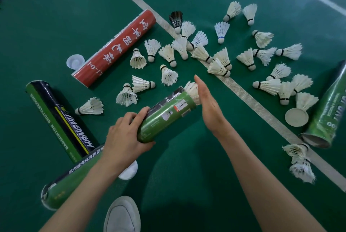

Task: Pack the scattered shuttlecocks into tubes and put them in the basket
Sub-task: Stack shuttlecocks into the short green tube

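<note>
My left hand (124,134) grips the near end of a green tube (168,114), held tilted above the court floor. White feathers of a shuttlecock (192,89) stick out of its far mouth. My right hand (207,104) is flat with straight fingers, its palm against those feathers at the mouth. Several white shuttlecocks (168,74) lie scattered on the floor beyond, and one black one (176,19) lies farther back. No basket is in view.
A red tube (116,46) with a clear cap (75,61) lies at the left. A dark green tube (58,117) and another green tube (74,179) lie near left, with a white cap (129,172). At the right lie a green tube (329,112) and a round lid (296,117). My shoe (122,215) is at the bottom.
</note>
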The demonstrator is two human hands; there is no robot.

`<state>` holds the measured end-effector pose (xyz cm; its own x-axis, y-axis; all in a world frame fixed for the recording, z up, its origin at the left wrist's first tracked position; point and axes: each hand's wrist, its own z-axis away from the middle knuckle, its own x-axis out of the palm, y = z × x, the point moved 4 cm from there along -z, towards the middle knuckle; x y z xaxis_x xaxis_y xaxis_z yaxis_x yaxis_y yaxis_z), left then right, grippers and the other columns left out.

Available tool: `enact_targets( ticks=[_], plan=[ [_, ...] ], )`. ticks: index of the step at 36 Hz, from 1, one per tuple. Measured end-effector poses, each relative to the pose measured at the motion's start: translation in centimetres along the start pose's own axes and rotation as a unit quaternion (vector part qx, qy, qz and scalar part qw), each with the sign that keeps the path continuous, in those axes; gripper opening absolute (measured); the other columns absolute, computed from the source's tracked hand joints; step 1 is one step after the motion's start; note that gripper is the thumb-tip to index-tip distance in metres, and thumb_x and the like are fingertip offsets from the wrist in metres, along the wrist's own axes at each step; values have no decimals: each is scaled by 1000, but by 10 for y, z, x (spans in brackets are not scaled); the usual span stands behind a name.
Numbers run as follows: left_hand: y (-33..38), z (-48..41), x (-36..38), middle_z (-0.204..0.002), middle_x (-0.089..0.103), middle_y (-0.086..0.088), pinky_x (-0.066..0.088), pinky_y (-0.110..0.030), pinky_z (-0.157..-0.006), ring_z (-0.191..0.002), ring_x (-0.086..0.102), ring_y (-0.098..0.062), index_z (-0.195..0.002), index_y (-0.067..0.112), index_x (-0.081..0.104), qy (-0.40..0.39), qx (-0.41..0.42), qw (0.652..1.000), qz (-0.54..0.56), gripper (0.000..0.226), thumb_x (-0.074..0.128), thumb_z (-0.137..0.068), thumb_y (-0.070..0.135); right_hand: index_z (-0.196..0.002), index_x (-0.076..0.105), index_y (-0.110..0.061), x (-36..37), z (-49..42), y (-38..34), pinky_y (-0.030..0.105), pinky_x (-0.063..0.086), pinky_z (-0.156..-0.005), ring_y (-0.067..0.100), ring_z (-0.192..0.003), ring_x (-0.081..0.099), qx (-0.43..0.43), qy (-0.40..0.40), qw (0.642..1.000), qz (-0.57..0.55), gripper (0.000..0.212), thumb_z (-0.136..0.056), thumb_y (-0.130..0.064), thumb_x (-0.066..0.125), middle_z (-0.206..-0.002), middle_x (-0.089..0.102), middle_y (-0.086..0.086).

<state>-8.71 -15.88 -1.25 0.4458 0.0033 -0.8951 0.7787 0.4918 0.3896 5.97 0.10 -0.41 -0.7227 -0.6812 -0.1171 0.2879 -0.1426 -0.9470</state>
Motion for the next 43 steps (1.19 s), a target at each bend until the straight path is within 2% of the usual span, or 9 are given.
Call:
enact_targets(
  ticks=[7,10,13,24,29,33,36,41,43],
  plan=[
    [-13,-15,-5,-118,46,4,41,-38,-88,-108,45,-21,-145,38,24,17,-53,998,-23,92,74,-68,51,-149,26,-35,27,-22,-7,4,16,-99,-13,-130,22,24,-71,997,-18,71,-86,-67,16,-152,25,-21],
    [-21,-22,-4,-115,46,3,45,-40,-86,-107,46,-23,-144,40,24,-8,-92,995,-24,91,72,-67,52,-137,47,-32,31,-60,0,35,25,-115,10,-132,40,34,-45,998,-4,64,-92,-67,16,-144,44,-7],
    [-30,-32,-4,-112,45,1,47,-41,-84,-104,47,-24,-141,40,23,-15,-123,992,-22,91,71,-66,52,-126,55,-33,35,-100,12,48,37,-108,17,-119,52,81,6,997,13,50,-94,-59,26,-135,47,1],
    [-55,-36,-5,-114,44,-1,46,-43,-87,-103,47,-24,-142,37,19,-40,-169,984,-30,94,72,-66,54,-149,28,-21,56,-141,25,42,23,-115,19,-140,28,213,-5,976,-48,53,-100,-43,34,-155,28,-2],
    [-56,-32,-6,-113,44,0,46,-42,-86,-103,47,-24,-143,37,18,-36,-163,985,-28,95,71,-67,55,-122,60,-18,32,-133,23,27,44,-94,12,-108,55,117,125,985,2,31,-96,-31,53,-120,62,-2],
    [-51,-25,-6,-116,43,1,46,-40,-86,-105,46,-23,-144,38,16,-34,-145,988,-36,95,71,-67,55,-96,64,-20,8,-103,12,12,42,-65,1,-77,53,11,193,978,72,7,-91,-24,61,-89,62,-7],
    [-43,-16,-4,-118,43,1,44,-40,-87,-106,45,-24,-144,38,17,-30,-129,991,-35,95,72,-68,54,-108,57,-22,0,-82,3,13,43,-67,-1,-71,49,-36,152,985,70,15,-94,-17,57,-93,56,-13],
    [-28,-1,-4,-119,44,2,44,-39,-87,-106,46,-22,-144,39,20,-9,-90,996,-22,94,73,-68,53,-129,41,-20,-4,-46,-12,29,42,-70,24,-82,48,-65,69,990,108,32,-98,-12,44,-121,48,-7],
    [-22,4,-5,-118,44,3,44,-38,-86,-105,46,-21,-144,40,20,2,-67,998,-12,93,73,-68,53,-132,38,-19,-4,-35,-16,21,39,-66,11,-80,49,-66,47,988,134,34,-99,-12,40,-112,48,-3]
  ],
)
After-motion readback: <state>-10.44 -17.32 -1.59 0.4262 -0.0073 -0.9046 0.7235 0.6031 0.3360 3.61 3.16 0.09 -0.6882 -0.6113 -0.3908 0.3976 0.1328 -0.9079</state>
